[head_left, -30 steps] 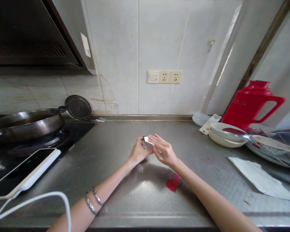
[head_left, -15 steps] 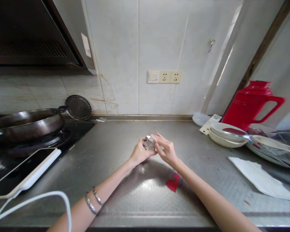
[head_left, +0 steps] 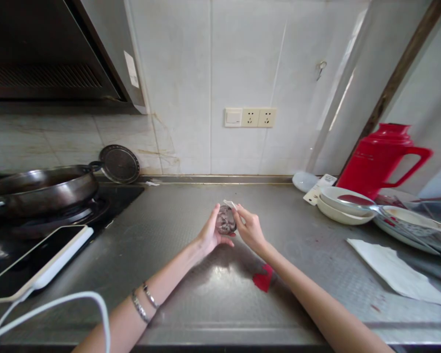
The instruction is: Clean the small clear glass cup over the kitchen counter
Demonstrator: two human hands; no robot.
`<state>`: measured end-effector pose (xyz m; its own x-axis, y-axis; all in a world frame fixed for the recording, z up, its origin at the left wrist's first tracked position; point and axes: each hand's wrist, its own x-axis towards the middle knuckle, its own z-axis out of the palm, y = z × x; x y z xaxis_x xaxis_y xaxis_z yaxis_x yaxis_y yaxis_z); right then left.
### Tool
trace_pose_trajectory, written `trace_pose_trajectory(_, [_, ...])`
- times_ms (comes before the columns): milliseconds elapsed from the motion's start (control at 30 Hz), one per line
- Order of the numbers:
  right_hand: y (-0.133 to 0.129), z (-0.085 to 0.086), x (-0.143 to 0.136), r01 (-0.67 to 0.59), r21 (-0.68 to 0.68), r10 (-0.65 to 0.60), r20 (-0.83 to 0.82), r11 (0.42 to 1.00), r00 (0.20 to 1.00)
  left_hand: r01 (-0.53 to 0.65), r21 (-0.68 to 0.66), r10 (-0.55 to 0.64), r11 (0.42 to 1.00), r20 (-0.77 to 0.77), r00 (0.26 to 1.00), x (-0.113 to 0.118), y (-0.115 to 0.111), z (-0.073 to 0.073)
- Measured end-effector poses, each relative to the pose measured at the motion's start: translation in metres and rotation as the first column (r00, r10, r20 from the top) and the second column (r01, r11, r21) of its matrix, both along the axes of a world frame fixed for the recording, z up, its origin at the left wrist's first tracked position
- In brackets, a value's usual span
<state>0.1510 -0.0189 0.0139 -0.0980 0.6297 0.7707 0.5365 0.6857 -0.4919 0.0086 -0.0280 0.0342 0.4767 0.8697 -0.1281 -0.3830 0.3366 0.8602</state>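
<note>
My left hand [head_left: 207,238] is closed round the side of a small see-through, greyish glass cup [head_left: 226,220], held over the middle of the steel counter. Its thumb is on the far side and its fingers reach under the near side. My right hand [head_left: 252,230] pinches a thin white piece [head_left: 229,203], like paper or tissue, at the cup's upper right edge. Whether the right fingertips touch the glass is hard to see. Below the hands, a torn red scrap [head_left: 263,278] lies on the counter.
At left, a steel pan [head_left: 47,189] sits on the stove beside a phone [head_left: 36,262] with a white cable [head_left: 59,299]. To the right are stacked bowls [head_left: 347,211], a red thermos [head_left: 382,159] and a white paper sheet [head_left: 399,269]. A tiled wall [head_left: 183,98] stands behind.
My right hand's fingers have drawn back from across the cup to its right edge, with the white piece pinched. More of the glass shows, and my left fingers have spread a little beneath it.
</note>
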Motion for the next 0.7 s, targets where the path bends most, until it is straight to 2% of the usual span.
trace_pose_trajectory(100, [0.002, -0.003, -0.003, -0.050, 0.090, 0.042, 0.094, 0.995, 0.995, 0.005, -0.110, -0.003, 0.994, 0.024, 1.000, 0.000, 0.001, 0.002])
trace_pose_trajectory(167, [0.002, -0.003, -0.005, -0.079, 0.136, 0.057, 0.159, 0.988, 0.986, -0.023, -0.138, 0.025, 0.990, 0.015, 1.000, 0.001, 0.002, 0.001])
trace_pose_trajectory(400, [0.003, 0.006, -0.010, -0.088, 0.200, 0.034, 0.258, 0.976, 0.965, -0.075, -0.092, 0.069, 0.993, -0.072, 0.995, 0.000, 0.006, -0.002])
trace_pose_trajectory(500, [-0.001, 0.012, -0.010, -0.112, 0.213, 0.052, 0.269, 0.971, 0.962, -0.129, -0.048, 0.123, 0.990, -0.105, 0.987, 0.002, 0.005, -0.001])
trace_pose_trajectory(700, [-0.006, 0.014, -0.015, -0.150, 0.235, 0.078, 0.292, 0.960, 0.953, -0.168, -0.034, 0.164, 0.985, -0.089, 0.982, 0.007, 0.012, -0.009])
